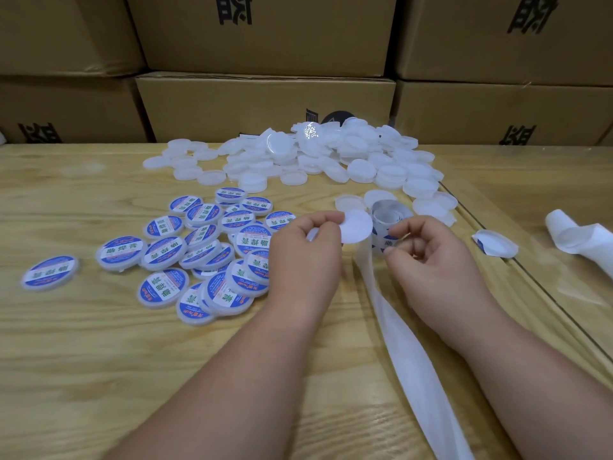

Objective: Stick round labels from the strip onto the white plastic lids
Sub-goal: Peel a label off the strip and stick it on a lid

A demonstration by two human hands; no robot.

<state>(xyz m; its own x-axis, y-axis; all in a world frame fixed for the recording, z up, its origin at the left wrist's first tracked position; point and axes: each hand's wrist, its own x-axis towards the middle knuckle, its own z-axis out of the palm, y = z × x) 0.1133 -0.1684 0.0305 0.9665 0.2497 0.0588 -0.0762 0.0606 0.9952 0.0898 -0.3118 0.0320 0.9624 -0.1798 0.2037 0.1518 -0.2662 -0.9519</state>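
My left hand (305,254) pinches a flat round white label (357,227) by its left edge, blank side toward me. Just right of it, my right hand (431,260) pinches the label strip (386,242), where a bit of blue print shows by the fingertips. The coiled end of the strip (386,212) stands behind both hands. Its empty white backing (414,360) trails toward the lower right. Plain white lids (315,154) lie heaped at the back of the table. Several labelled lids (199,254) with blue labels lie left of my left hand.
A few loose plain lids (431,205) lie just behind the coil. A curled label piece (494,244) and crumpled backing (580,237) sit at the right, past a seam in the wooden table (99,360). Cardboard boxes (265,104) wall off the back.
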